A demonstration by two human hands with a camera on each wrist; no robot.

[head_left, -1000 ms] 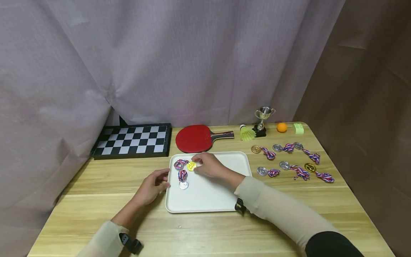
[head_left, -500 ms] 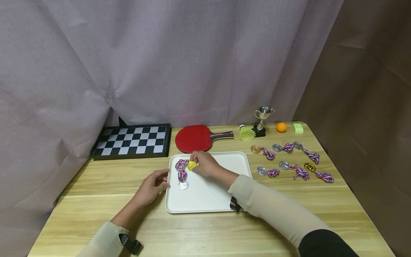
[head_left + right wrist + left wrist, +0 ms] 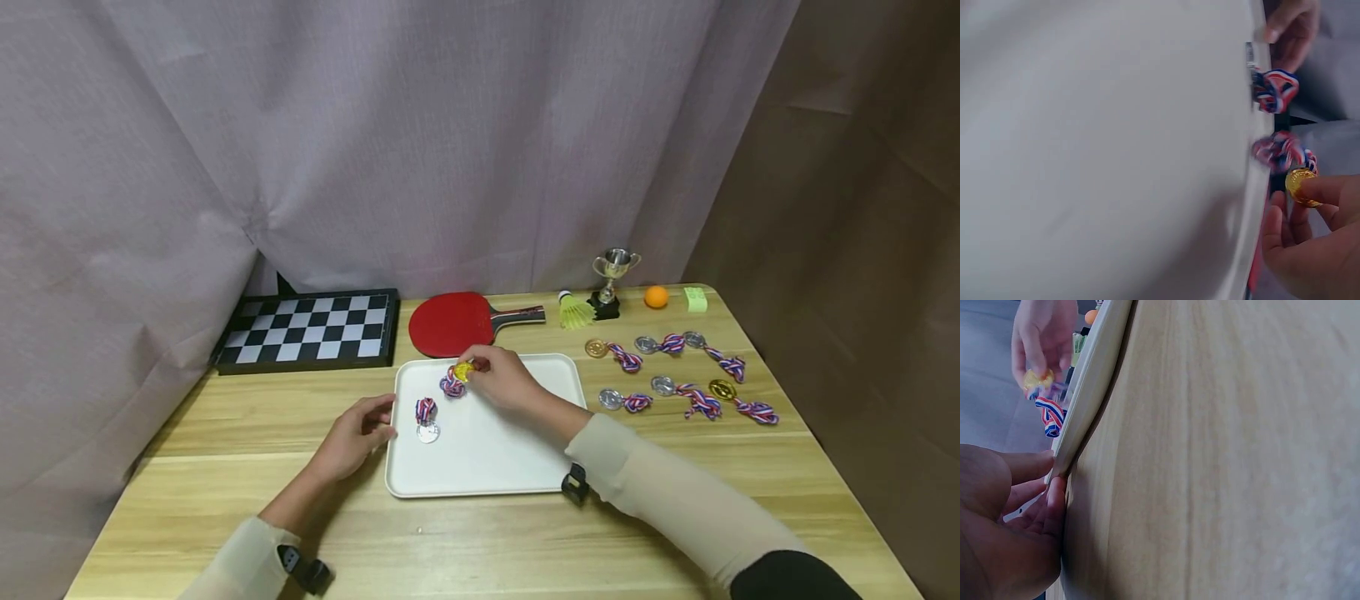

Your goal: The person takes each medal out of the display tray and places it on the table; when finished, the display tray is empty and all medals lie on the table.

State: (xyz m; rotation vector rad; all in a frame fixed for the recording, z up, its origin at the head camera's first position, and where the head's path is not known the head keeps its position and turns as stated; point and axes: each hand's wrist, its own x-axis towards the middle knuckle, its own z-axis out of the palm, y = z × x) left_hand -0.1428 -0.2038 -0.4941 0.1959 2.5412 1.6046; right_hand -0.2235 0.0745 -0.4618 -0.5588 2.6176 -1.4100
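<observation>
My right hand [image 3: 504,377] pinches a gold medal [image 3: 463,372] between thumb and fingers over the back left part of the white tray [image 3: 487,467]. Its striped red, white and blue ribbon [image 3: 452,384] hangs bunched beside the disc; the right wrist view shows the gold disc [image 3: 1300,186] in my fingertips. Nearer the tray's left edge lies a silver medal [image 3: 428,432], with its ribbon folded above it. My left hand [image 3: 354,437] is at that edge, its loosely bent fingers and thumb touching the rim [image 3: 1079,419] from outside.
Right of the tray, several silver and gold medals lie in two rows, one gold medal [image 3: 722,390] among them. Behind stand a chessboard [image 3: 311,329], a red table tennis bat [image 3: 452,323], a shuttlecock [image 3: 576,311], a trophy cup [image 3: 614,271], an orange ball [image 3: 656,297] and a green block [image 3: 695,299].
My right hand has moved the gold medal and its ribbon rightward and slightly back. The ribbon, spread out to the left before, now hangs bunched close to the disc. My left hand stays put.
</observation>
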